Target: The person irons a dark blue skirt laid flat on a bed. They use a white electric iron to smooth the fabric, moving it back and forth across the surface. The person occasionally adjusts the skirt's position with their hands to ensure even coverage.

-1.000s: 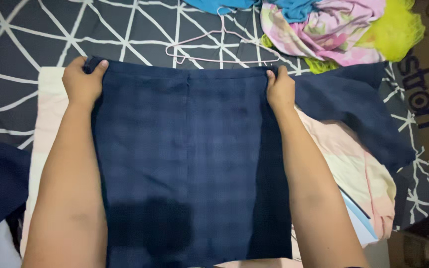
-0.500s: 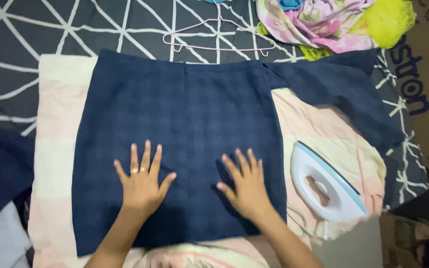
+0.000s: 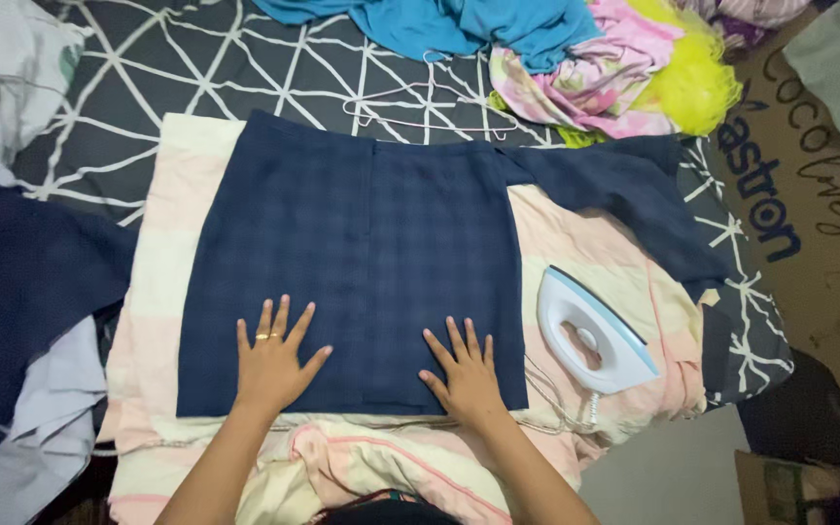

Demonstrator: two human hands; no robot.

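Both the left hand [image 3: 272,362] and the right hand [image 3: 466,374] lie flat with each grip spread, pressing the navy skirt's [image 3: 362,253] lower hem on the striped pink cloth [image 3: 595,233], the iron [image 3: 590,331] just beside.

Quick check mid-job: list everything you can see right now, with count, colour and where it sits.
Dark navy checked fabric skirt: one, spread flat on the striped cloth, centre.
Pale pink and cream striped cloth: one, under the skirt.
White and light blue clothes iron: one, on the striped cloth, right of the skirt.
Thin pale wire hanger: one, just beyond the skirt's far edge.
Black bedsheet with white line pattern: one, beneath everything.
Blue garment: one, far edge.
Pink, white and yellow crumpled clothes: a pile, far right.
Dark navy cloth: one, left.
Left hand: flat on the skirt, gold ring.
Right hand: flat on the skirt's near edge.
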